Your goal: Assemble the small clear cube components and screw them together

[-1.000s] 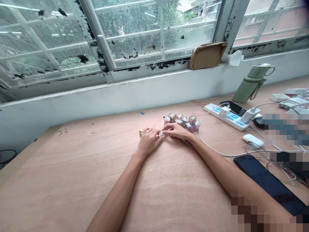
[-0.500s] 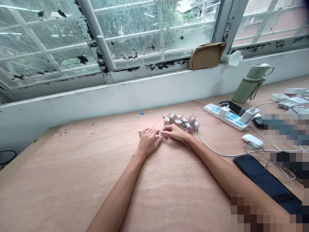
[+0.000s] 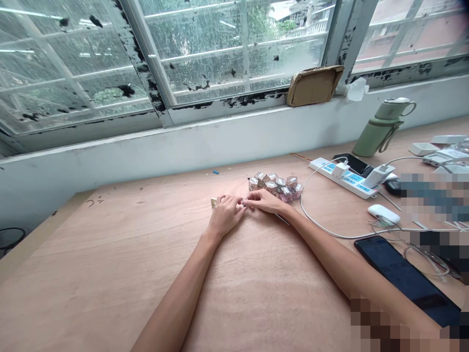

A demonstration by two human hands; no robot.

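Observation:
My left hand (image 3: 227, 211) and my right hand (image 3: 264, 200) meet fingertip to fingertip over the wooden table (image 3: 120, 254). Both have their fingers closed around something small between them, too tiny to make out. A small yellowish piece (image 3: 213, 202) shows just left of my left hand's fingers, partly covered by them. Right behind my right hand stands a cluster of small clear hexagonal containers (image 3: 271, 187) with labelled lids. Part of a thin rod (image 3: 282, 219) shows beside my right wrist.
To the right are a white power strip (image 3: 342, 178) with chargers, a green bottle (image 3: 377, 129), a white case (image 3: 383, 214), a dark phone (image 3: 406, 278) and looping cables. A small blue piece (image 3: 216, 172) lies near the wall. Cardboard (image 3: 315, 86) leans on the window.
My right hand's fingertips have shifted very slightly toward my left hand. Otherwise both hands hold the same place.

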